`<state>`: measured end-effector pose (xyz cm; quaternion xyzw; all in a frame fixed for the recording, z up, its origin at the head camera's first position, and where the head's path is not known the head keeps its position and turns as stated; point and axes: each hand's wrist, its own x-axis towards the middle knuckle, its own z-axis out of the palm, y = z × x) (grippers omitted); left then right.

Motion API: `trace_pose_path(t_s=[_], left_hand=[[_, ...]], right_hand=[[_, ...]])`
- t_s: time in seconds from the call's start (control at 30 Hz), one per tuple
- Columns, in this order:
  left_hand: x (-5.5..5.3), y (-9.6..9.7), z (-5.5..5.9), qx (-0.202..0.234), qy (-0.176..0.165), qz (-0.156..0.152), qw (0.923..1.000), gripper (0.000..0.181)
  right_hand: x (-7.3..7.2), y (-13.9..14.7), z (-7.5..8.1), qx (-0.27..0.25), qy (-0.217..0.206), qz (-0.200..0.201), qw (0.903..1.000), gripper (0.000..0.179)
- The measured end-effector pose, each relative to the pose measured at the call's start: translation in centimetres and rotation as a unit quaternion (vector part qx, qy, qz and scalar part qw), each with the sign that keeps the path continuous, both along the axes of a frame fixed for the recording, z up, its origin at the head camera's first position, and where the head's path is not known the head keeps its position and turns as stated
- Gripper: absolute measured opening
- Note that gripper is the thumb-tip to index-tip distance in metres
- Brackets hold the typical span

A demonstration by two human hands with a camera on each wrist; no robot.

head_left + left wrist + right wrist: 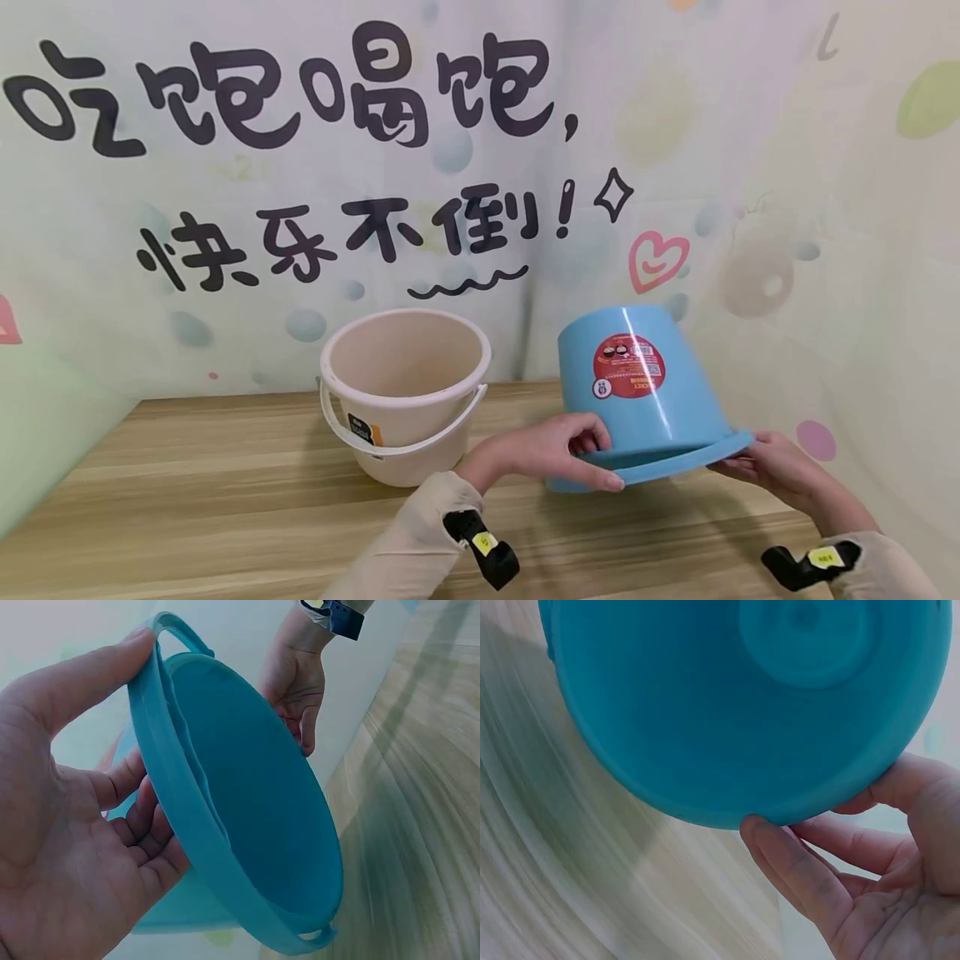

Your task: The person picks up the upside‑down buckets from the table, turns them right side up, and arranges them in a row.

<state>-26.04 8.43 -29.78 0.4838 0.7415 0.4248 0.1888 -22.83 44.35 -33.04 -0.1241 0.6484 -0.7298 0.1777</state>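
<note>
A light blue bucket point(678, 383) with a round red label is held upside down and tilted above the table, on the right. My left hand point(551, 450) grips its rim and handle band at the near left side, with the thumb on the band and the other fingers curled behind it point(82, 795). At the right end of the rim my right hand point(780, 471) pinches the edge between thumb and fingers point(877, 855). The right wrist view looks into the hollow inside point(675, 712). Left of it a cream bucket point(405, 433) stands upright, its white handle hanging down in front.
Both buckets are over a wood-grain table point(225, 492). Behind it hangs a pale printed curtain point(525, 275) with large black characters, close to the table's back edge. The cream bucket stands near my left forearm.
</note>
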Motion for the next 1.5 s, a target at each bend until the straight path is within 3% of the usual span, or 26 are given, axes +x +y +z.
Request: trace_pose_path(t_s=[0.57, 1.1, 1.27, 1.5], left_hand=[[-0.6, -0.9, 0.4, 0.068, -0.077, 0.042, 0.9938, 0.025], [-1.0, -1.9, -0.2, 0.142, -0.16, 0.063, 0.9749, 0.021], [-1.0, -2.0, -0.3, 0.173, -0.199, 0.065, 0.9623, 0.024], [-1.0, -1.9, -0.7, 0.256, -0.26, 0.037, 0.9304, 0.051]], right_hand=[[-0.2, -0.8, 1.3, 0.025, 0.003, 0.002, 0.9997, 0.04], [0.2, -1.5, 2.9, -0.002, 0.053, 0.028, 0.9982, 0.043], [0.3, -1.7, 3.5, 0.005, 0.074, 0.0, 0.9973, 0.04], [0.3, -1.9, 4.7, 0.083, 0.165, -0.06, 0.981, 0.034]])
